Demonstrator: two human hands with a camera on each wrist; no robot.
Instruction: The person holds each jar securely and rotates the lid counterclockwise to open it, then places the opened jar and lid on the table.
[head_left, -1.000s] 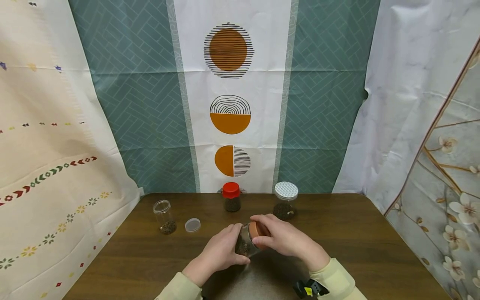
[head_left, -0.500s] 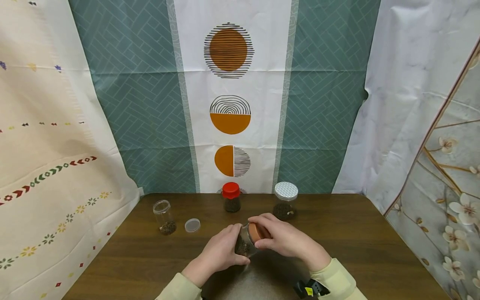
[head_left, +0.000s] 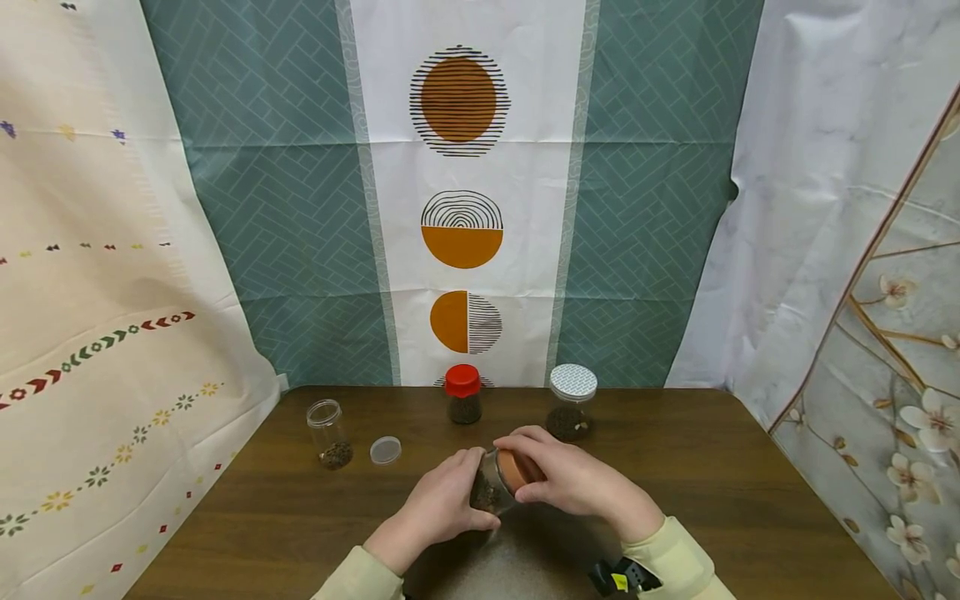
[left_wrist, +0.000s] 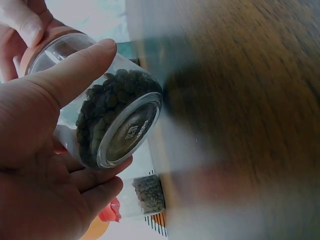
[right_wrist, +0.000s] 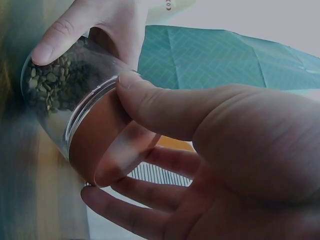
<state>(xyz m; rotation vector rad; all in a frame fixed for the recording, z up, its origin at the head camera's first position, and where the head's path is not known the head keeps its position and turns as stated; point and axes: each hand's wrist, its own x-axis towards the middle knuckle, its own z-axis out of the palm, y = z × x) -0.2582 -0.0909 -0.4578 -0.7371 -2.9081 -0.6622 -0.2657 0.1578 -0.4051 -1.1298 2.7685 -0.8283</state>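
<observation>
A clear jar [head_left: 489, 492] with dark bean-like bits inside is tilted just over the table, its bottom toward the lower left and its orange-brown lid [head_left: 513, 472] toward the upper right. My left hand [head_left: 442, 500] grips the jar's body, thumb on one side and fingers on the other. The fingers and thumb of my right hand [head_left: 573, 477] are around the lid, which sits on the jar's mouth. In the left wrist view, the jar's bottom edge [left_wrist: 131, 131] is near the wood. The right wrist view shows the thumb pressing at the lid's rim [right_wrist: 100, 132].
Behind stand a red-lidded jar [head_left: 462, 393] and a larger jar with a patterned white lid [head_left: 572, 400]. At left, a lidless jar [head_left: 326, 432] holds some dark bits, beside a loose clear lid [head_left: 386, 450]. Brown wooden table [head_left: 720, 500]; patterned cloths [head_left: 652, 208] hang around it.
My right hand has turned and shifted slightly on the lid. My left hand and the jar stay nearly in place.
</observation>
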